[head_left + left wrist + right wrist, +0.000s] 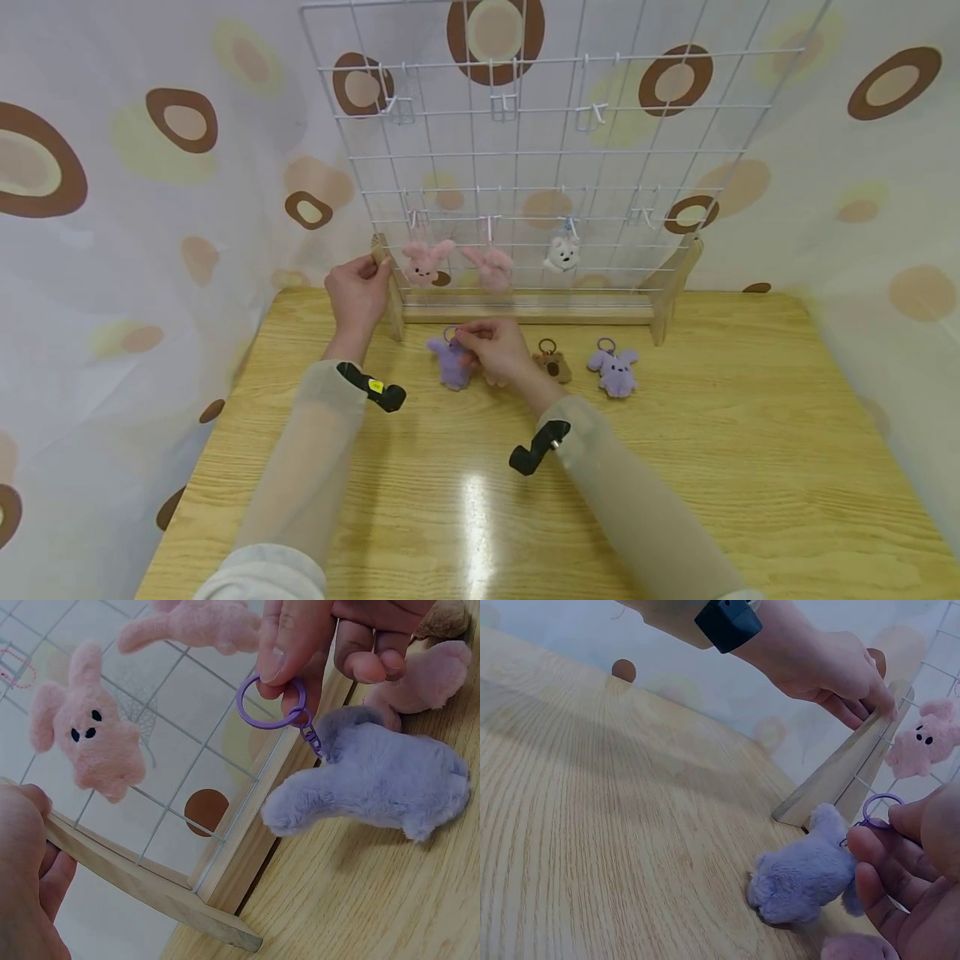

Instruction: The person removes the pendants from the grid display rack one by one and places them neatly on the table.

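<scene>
My right hand (498, 350) pinches the purple ring (271, 703) of a purple plush keychain (453, 367) between thumb and fingers. The plush body (375, 780) hangs by a short chain, low over the table with its back to the left wrist camera. With thumb and fingers, my left hand (360, 292) grips the left wooden upright (394, 308) of a white wire grid rack (536, 154). Beneath the right hand lies a pink plush (424, 682), which that hand hides in the head view.
Two pink plush keychains (427, 265) and a white bear keychain (562, 254) hang from the lower hooks. Right of my right hand lie a brown bear keychain (552, 367) and another purple plush keychain (617, 373). Several bare hooks (504, 107) are on the grid. A patterned cloth (247, 125) surrounds the table (750, 433).
</scene>
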The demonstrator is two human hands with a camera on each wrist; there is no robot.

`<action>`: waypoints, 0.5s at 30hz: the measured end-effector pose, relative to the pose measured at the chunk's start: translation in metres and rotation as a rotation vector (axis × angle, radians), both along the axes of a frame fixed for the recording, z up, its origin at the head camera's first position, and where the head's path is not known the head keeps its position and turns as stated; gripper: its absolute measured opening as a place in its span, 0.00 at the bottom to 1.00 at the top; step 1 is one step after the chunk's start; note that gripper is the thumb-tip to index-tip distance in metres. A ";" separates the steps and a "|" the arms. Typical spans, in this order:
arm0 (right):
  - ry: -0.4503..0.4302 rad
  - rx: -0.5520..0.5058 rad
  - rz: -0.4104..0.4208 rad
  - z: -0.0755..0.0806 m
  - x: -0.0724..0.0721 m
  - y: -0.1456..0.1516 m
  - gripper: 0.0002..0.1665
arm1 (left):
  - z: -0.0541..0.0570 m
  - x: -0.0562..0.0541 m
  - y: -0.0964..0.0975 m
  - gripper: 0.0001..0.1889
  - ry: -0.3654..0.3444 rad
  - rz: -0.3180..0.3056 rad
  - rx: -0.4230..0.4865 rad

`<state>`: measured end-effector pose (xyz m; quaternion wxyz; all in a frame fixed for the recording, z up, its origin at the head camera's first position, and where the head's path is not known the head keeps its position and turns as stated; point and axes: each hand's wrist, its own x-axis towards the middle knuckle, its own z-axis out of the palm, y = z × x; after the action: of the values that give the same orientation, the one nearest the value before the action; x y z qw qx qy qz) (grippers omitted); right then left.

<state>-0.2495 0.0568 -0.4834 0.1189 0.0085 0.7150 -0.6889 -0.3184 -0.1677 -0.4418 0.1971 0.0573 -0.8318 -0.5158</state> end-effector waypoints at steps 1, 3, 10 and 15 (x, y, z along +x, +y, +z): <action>-0.003 0.002 0.000 0.000 -0.001 0.000 0.10 | 0.000 0.000 0.000 0.14 0.000 -0.001 0.002; -0.002 0.013 0.002 -0.001 -0.002 0.000 0.10 | -0.001 0.000 0.000 0.14 0.000 -0.002 0.006; 0.001 0.037 0.002 -0.004 -0.008 -0.001 0.10 | -0.001 0.000 -0.001 0.14 0.015 -0.001 -0.003; -0.008 0.026 -0.002 -0.007 -0.014 0.000 0.10 | -0.001 0.000 -0.001 0.14 0.010 -0.007 0.009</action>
<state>-0.2630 0.0566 -0.4903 0.1207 0.0137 0.7234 -0.6797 -0.3183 -0.1688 -0.4424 0.1994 0.0526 -0.8285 -0.5206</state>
